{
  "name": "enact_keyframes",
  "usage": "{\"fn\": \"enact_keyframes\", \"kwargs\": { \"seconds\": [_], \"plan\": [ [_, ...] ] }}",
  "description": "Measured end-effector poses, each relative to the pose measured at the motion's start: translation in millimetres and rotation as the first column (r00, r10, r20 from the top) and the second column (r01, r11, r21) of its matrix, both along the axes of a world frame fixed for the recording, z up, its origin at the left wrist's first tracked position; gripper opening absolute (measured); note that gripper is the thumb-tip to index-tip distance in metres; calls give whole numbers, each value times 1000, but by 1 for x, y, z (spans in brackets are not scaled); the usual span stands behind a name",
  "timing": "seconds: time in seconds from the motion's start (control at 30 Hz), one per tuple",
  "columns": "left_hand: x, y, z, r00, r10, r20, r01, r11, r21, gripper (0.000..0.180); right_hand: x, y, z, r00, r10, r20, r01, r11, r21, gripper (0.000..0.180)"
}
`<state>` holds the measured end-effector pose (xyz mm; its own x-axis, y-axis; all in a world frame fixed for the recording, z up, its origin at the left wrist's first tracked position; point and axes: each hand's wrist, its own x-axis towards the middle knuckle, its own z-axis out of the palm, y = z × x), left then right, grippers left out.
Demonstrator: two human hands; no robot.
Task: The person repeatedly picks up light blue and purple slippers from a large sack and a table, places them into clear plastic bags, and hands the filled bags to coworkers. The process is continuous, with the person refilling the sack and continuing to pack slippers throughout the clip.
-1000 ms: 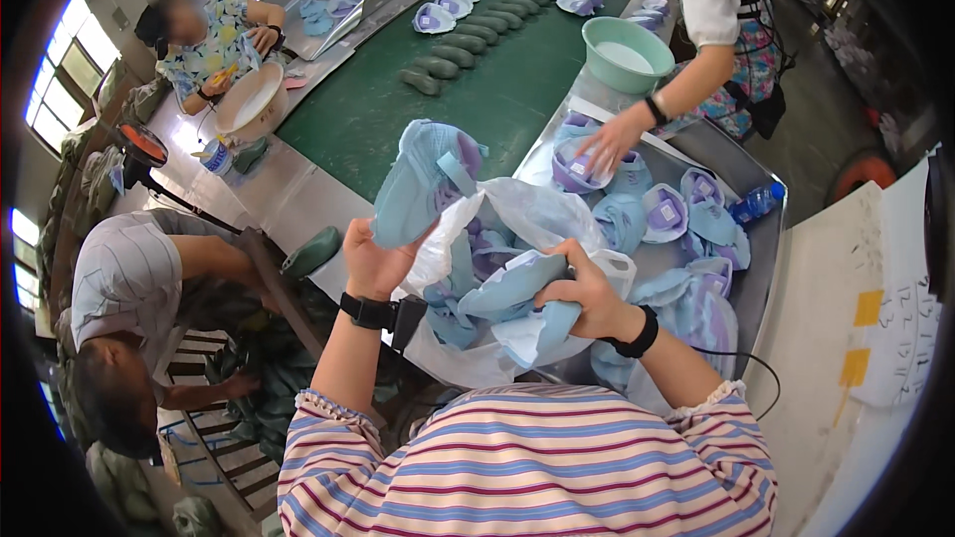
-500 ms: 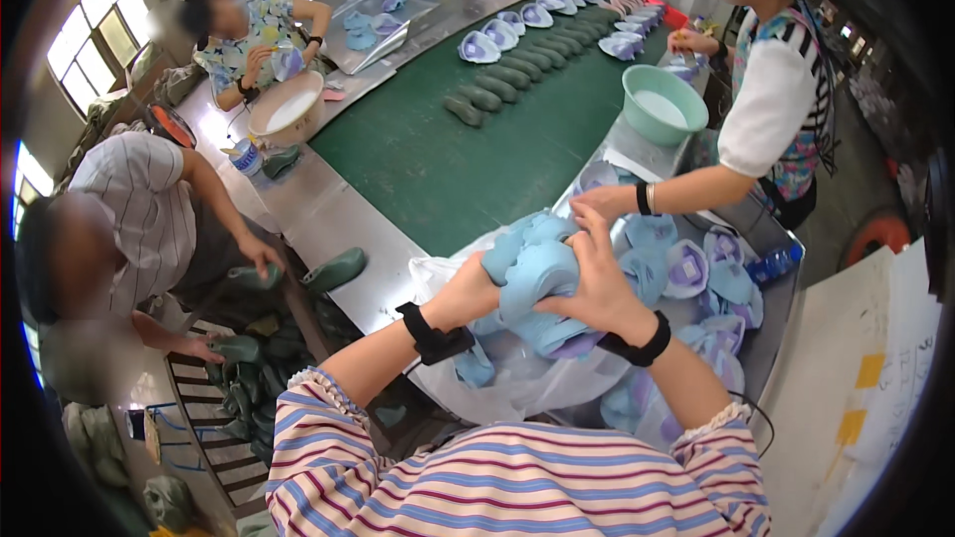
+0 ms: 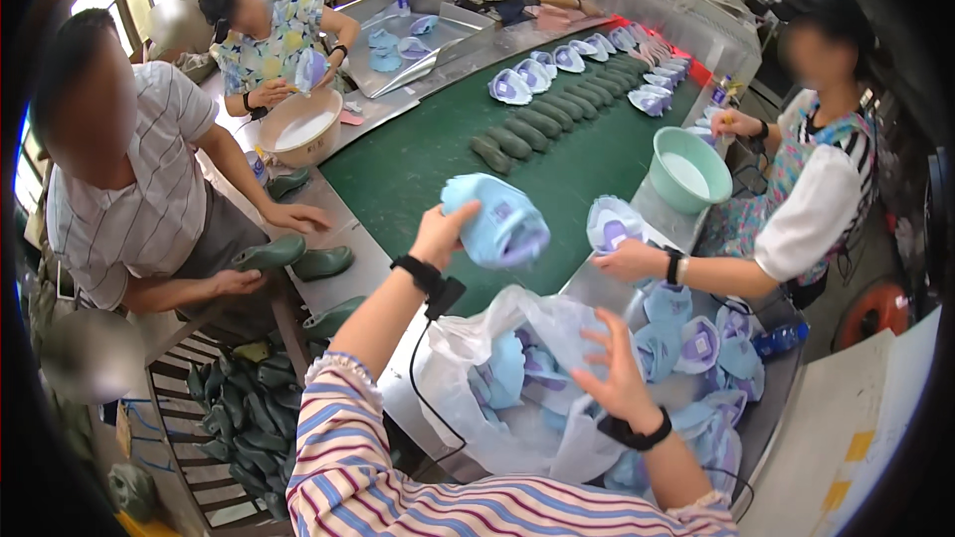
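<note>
My left hand is raised over the near end of the green work surface. Its fingers grip a soft light-blue shoe upper with a purple lining, which hangs tilted; whether it is one piece or several nested ones I cannot tell. Lower and to the right, my right hand is open, fingers spread, beside the rim of a clear plastic bag. More blue uppers lie inside that bag. A metal tray to its right holds a pile of blue and purple uppers.
Dark green shoe lasts and uppers line the green surface. A co-worker's hand at right holds an upper near a mint basin. At left another person holds a green last above a slatted crate. A beige basin stands farther back.
My left hand has lifted the blue upper forward and left, away from the bag. My right hand has let go and dropped back, opening. The co-worker at right now holds an upper.
</note>
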<state>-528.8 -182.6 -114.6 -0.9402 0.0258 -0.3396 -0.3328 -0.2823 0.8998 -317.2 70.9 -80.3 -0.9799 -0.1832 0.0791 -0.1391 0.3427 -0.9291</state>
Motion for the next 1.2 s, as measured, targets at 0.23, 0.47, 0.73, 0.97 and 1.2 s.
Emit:
{"fn": "enact_keyframes", "kwargs": {
  "seconds": [0.23, 0.47, 0.73, 0.97, 1.2],
  "plan": [
    [-130, -76, 2, 957, 237, -166, -250, 966, -64, 58, 43, 30, -15, 987, -34, 156, 2, 979, 205, 52],
    [35, -16, 41, 566, -794, -223, 714, 607, -348, 34, 27, 6, -37, 947, 318, 36, -311, 889, 337, 32],
    [267, -38, -48, 328, -928, 177, 131, -141, -981, 41, 28, -46, -93, 924, 370, -99, -209, 704, 679, 50],
    [325, -78, -72, 702, -711, 40, 318, 263, -911, 62, 9, -61, -121, 995, 13, -101, 47, 817, 575, 55],
    [315, -39, -109, 985, -141, -95, -1, 553, -833, 76, 8, -44, -124, 983, 4, 184, 0, 1000, -22, 35]
  ]
}}
